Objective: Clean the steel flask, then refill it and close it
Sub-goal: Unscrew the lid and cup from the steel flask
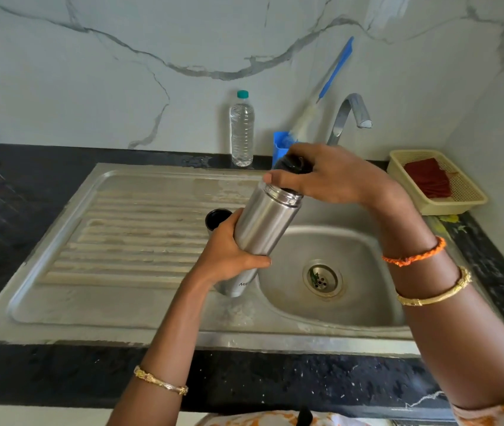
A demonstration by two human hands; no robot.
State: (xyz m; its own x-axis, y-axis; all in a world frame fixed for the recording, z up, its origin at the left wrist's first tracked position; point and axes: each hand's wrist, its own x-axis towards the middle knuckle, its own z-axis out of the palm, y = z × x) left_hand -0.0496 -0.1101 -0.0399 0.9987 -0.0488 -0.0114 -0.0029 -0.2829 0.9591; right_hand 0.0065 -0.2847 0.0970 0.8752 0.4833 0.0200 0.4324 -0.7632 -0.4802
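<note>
A cylindrical brushed-steel flask (264, 226) is held tilted above the steel sink (140, 302), its mouth pointing toward one o'clock. The left hand (232, 250) is wrapped closed around the lower body. The right hand (321, 176) is curled shut around a black stopper (293, 164) just above the open neck; whether they touch cannot be told. A black-lined cup cap (217, 219) is seen on the drainboard at the flask's nine o'clock. A clear water bottle (242, 133) and a blue-handled bottle brush (327, 87) are set at twelve o'clock. The flask is judged rigid, smooth and slippery when wet, best gripped around mid-body.
</note>
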